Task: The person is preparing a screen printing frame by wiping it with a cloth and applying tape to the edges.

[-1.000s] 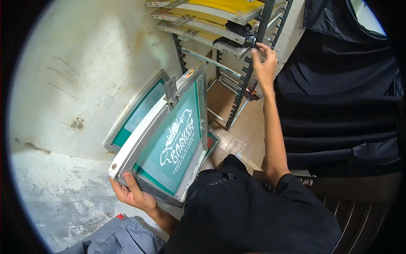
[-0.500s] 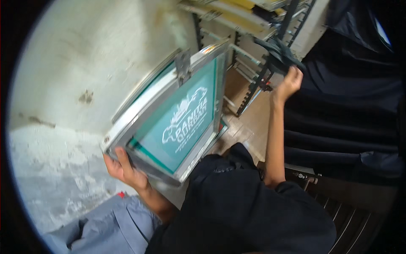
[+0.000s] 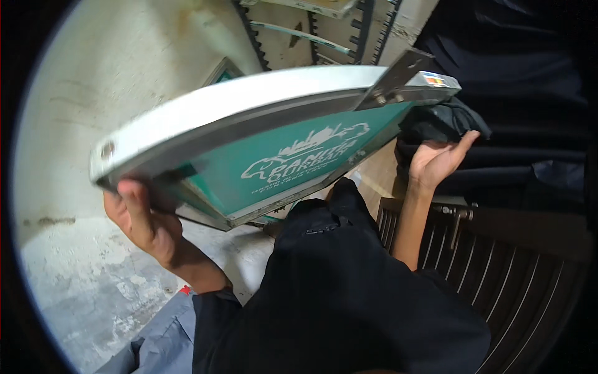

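Note:
A screen-printing frame (image 3: 249, 96) with green mesh and a white design is held up in front of me, tilted. Its near-left corner sits in my left hand (image 3: 146, 221), thumb on the front face and fingers behind. A metal bracket (image 3: 397, 76) is bolted near the far-right end of its upper edge. My right hand (image 3: 436, 163) grips a dark cloth (image 3: 448, 118) at the frame's right end. The cloth bunches against that corner and partly covers the fingers.
A rack (image 3: 305, 34) with notched black posts stands at the back, and another green frame (image 3: 222, 72) is by the wall (image 3: 68, 149). Black sheeting (image 3: 511, 87) hangs at right, above a dark striped panel (image 3: 504, 274) with a handle. Grey fabric (image 3: 165, 333) lies lower left.
The frame has swung and tipped, its far end moving right toward my right hand. The cloth, held away from it before, is now at its right corner.

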### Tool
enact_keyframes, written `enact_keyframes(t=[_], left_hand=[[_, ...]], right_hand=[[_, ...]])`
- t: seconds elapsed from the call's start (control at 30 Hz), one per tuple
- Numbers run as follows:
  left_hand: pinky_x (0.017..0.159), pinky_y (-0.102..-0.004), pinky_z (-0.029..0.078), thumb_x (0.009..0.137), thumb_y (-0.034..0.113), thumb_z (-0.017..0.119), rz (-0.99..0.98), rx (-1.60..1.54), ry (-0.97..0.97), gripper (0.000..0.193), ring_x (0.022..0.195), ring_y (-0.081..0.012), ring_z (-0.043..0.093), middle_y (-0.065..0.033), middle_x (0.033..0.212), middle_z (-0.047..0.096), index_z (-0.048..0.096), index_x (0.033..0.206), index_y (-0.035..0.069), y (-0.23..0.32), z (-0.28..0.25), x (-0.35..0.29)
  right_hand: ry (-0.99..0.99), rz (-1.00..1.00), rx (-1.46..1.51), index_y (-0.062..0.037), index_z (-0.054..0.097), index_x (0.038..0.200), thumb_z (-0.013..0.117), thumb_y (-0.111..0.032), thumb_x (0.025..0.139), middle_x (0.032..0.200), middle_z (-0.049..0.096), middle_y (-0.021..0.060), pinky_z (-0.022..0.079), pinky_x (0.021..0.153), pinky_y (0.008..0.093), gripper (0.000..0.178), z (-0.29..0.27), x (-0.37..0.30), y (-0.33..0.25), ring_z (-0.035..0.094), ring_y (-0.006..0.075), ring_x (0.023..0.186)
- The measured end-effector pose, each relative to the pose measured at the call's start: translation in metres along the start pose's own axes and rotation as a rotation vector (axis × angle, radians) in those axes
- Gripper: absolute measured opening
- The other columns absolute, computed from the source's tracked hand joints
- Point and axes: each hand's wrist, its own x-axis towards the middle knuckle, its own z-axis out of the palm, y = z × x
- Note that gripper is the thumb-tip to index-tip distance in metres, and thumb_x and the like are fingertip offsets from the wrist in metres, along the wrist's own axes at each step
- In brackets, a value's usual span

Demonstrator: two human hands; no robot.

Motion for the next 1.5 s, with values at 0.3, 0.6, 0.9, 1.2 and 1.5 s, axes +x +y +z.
enact_keyframes(t=[0.3,0.6,0.9,1.2,1.5], left_hand=[[0.091,-0.0233,0.051,0.103,0.025,0.07,-0.13,-0.509,-0.56,0.032,0.101,-0.0079,0.068,-0.0032,0.111,0.074,0.067,0.125,0.002,-0.025,0.063,0.072],[0.096,-0.0271,0.053,0.107,0.026,0.064,-0.134,-0.563,-0.651,0.038,0.108,-0.0106,0.069,-0.0047,0.125,0.072,0.063,0.135,0.001,-0.031,0.107,0.091],[0.084,-0.0233,0.054,0.105,0.032,0.067,-0.213,-0.586,-0.767,0.038,0.095,-0.0059,0.067,-0.0016,0.114,0.073,0.065,0.13,0.004,-0.045,0.108,0.081],[0.082,-0.0228,0.055,0.104,0.039,0.067,-0.227,-0.544,-0.877,0.041,0.093,-0.0045,0.066,0.0002,0.109,0.071,0.064,0.127,0.005,-0.056,0.125,0.089],[0.088,-0.0234,0.05,0.104,0.043,0.066,-0.127,-0.359,-0.832,0.047,0.097,-0.0059,0.061,-0.0018,0.111,0.069,0.064,0.127,0.002,-0.099,0.153,0.084]], right_hand=[[-0.324,-0.846,-0.845,0.0046,0.063,0.131,0.066,-0.001,0.098,0.132,0.065,0.0126,0.051,0.102,0.034,0.034,0.038,-0.057,0.023,0.064,0.0244,0.116],[-0.936,-1.157,-1.109,-0.0192,0.069,0.138,0.068,0.009,0.075,0.15,0.061,0.004,0.044,0.109,0.0471,0.068,0.124,-0.063,0.035,0.062,0.0297,0.126],[-0.778,-1.076,-0.999,-0.005,0.065,0.139,0.08,0.009,0.062,0.136,0.065,0.0162,0.052,0.101,0.0416,0.079,0.135,-0.096,0.057,0.064,0.0358,0.12],[-0.747,-1.145,-1.226,-0.0076,0.075,0.119,0.074,0.007,0.067,0.118,0.068,0.0092,0.047,0.096,0.0443,0.054,0.12,-0.102,0.061,0.058,0.0326,0.107],[-0.738,-1.036,-1.219,-0.0036,0.073,0.116,0.062,0.013,0.066,0.115,0.066,0.0121,0.049,0.095,0.0439,0.054,0.106,-0.086,0.081,0.059,0.0345,0.103]])
